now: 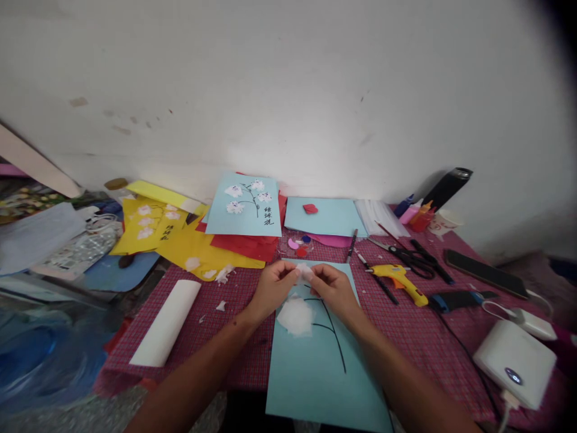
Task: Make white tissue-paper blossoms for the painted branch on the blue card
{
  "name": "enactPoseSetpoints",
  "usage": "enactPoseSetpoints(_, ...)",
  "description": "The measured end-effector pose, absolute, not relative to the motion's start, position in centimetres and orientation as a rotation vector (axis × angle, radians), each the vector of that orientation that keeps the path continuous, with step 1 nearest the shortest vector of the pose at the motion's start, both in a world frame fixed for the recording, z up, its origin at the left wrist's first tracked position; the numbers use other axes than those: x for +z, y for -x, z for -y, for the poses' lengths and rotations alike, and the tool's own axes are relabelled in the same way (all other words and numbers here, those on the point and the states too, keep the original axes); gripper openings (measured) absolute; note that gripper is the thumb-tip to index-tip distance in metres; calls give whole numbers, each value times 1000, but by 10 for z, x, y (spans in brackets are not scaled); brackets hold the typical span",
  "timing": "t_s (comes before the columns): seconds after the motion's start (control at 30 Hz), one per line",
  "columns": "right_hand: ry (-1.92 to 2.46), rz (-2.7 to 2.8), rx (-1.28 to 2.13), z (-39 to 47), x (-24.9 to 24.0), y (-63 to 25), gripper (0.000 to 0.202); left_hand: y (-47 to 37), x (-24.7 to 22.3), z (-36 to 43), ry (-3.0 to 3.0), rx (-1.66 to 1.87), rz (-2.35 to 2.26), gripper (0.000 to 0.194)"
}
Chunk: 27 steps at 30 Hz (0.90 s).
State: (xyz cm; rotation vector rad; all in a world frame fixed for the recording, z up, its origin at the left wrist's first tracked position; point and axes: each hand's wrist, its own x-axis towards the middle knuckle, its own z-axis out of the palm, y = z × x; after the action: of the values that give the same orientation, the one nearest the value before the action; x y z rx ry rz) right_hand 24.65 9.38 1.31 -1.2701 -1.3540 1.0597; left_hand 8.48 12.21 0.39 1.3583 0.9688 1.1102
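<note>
Both hands meet over the upper part of a light blue sheet [306, 385]. My left hand [274, 285] and my right hand [337, 291] pinch a small crumpled piece of white tissue paper [303, 272] between thumbs and fingers. Just below them a white fluffy tissue paper blossom [296, 316] lies on the sheet. A black branching stem [336, 337] is drawn beside it, its top partly covered by my right hand. Left of my left hand, scraps of white tissue [220, 306] lie on the checked tablecloth [234, 355].
A white paper roll [166, 325] lies at left. Behind stand a finished flower picture [246, 207] and blue paper with a red paper piece [310, 208]. To the right are a yellow glue gun [401, 282], black scissors [410, 258], a phone [484, 273] and a white power bank [516, 361].
</note>
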Motion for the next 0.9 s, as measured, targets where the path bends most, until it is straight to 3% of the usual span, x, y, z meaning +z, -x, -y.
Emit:
enactPoseSetpoints(0.27, 1304, 1400, 988, -94, 13, -249, 27, -86, 15, -113, -1749, 1139, -980, 15)
enactPoseSetpoints(0.9, 1302, 1371, 893, -91, 10, -246, 28, -85, 9, -119, -1253, 1017, -812, 21)
